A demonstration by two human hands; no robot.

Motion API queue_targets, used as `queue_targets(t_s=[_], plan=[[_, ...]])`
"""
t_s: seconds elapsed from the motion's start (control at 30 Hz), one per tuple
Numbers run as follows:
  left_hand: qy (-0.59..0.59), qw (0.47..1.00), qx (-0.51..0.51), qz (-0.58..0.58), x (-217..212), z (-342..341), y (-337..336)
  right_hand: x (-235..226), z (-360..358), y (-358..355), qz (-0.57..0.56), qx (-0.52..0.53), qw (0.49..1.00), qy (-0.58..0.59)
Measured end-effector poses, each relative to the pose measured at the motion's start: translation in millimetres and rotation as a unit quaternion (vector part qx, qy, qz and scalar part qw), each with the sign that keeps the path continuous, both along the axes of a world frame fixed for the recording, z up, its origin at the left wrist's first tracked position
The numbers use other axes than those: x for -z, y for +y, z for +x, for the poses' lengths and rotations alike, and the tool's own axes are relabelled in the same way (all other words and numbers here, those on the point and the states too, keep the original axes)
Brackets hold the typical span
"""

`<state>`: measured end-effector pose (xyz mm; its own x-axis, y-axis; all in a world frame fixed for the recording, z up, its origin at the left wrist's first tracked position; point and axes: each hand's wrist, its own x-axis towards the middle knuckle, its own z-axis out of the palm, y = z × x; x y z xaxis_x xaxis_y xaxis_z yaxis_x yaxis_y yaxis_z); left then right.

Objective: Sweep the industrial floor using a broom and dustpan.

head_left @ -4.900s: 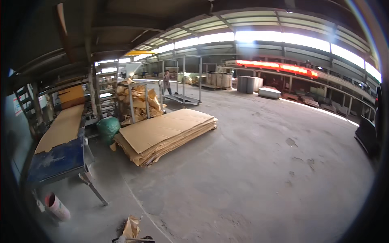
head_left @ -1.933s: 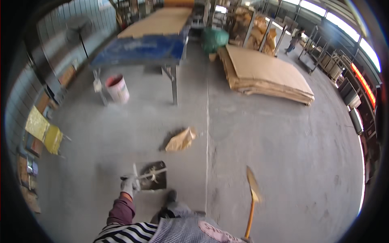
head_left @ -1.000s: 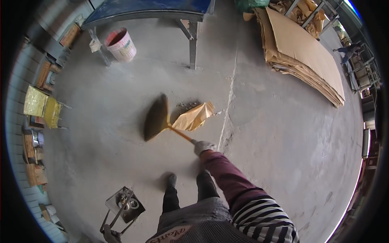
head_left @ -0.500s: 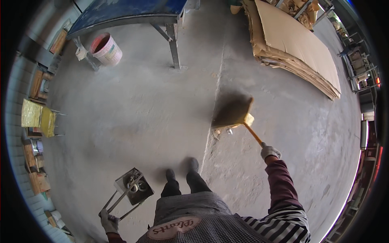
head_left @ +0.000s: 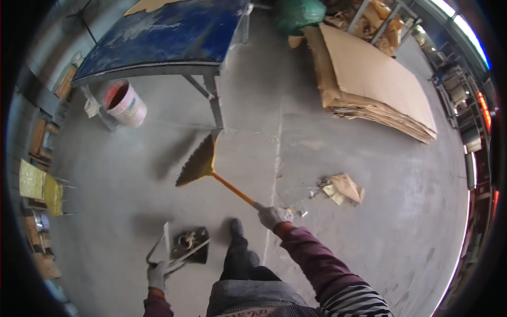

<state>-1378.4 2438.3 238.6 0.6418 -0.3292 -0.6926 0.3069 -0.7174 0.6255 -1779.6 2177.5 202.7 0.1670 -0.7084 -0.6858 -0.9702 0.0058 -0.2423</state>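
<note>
- Grey concrete workshop floor (head_left: 132,174), a seam running ahead of the hands.
- Gloved left hand (head_left: 157,274) grips the handle of a metal dustpan (head_left: 187,245), debris inside hard to make out.
- Gloved right hand (head_left: 273,215) closed on the broom (head_left: 203,162), bristles raised up-left near the blue table (head_left: 163,37).
- Crumpled cardboard scrap (head_left: 344,188) right of that hand; stacked cardboard sheets (head_left: 369,79) beyond.

The dustpan (head_left: 189,244) contents are too small to tell. The table (head_left: 158,37) runs off the top edge. The cardboard stack (head_left: 369,79) bends into the rim.

Broom (head_left: 199,161) swung from right to left; crumpled cardboard (head_left: 344,188) uncovered.
</note>
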Motion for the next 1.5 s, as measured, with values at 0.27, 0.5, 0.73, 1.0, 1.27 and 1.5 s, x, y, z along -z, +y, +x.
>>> queue_targets(t_s=[0.27,0.5,0.73,1.0,1.27,1.5], plan=[[0.014,0.977,0.17,0.125,50.4,-25.5,-177.2,25.2,-69.3,-61.7,0.028,0.038,0.993,0.11],[0.015,0.967,0.254,0.016,76.5,-43.3,-283.4,-64.7,-221.5,-78.0,0.065,0.103,0.957,0.264],[-0.115,0.926,0.343,0.103,130.9,-38.3,-338.2,-196.8,-261.7,-91.9,0.067,0.409,0.906,0.087],[-0.11,0.875,0.323,0.344,57.6,-73.6,-393.0,-170.0,-307.3,-197.0,0.131,0.486,0.864,-0.017],[-0.329,0.921,0.189,0.087,0.2,-80.0,-444.6,-161.3,-221.6,-484.3,0.037,0.093,0.994,0.034],[-0.491,0.825,0.222,-0.168,-168.1,-146.3,-700.0,-21.5,-74.1,-725.7,0.021,-0.062,0.997,-0.051]])
